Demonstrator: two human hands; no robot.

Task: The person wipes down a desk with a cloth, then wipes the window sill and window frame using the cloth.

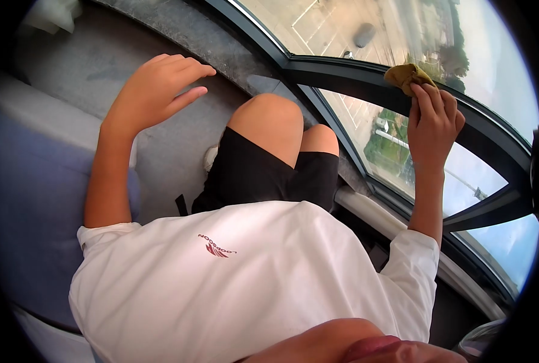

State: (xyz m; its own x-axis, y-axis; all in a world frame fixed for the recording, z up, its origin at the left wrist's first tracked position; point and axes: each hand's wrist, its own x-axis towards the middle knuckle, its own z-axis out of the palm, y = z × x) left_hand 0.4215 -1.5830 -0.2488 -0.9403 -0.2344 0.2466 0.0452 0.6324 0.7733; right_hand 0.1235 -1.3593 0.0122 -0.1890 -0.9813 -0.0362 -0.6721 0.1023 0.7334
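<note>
My right hand (434, 118) is raised to the right, its fingers closed on a small yellow-brown cloth (405, 77). The cloth is bunched above the fingertips and lies against the dark window frame (354, 74) or just in front of it; which, I cannot tell. Out to the left, my left hand (157, 88) hangs in the air above the grey floor. Its fingers stretch forward with the thumb apart, and it holds nothing.
Large glass panes (366, 30) curve along the right, with a parking area and trees outside. A blue-grey seat (33, 199) stands at left. My bent knees (269, 124) are between the seat and the window. Some whitish material (51, 15) shows at top left.
</note>
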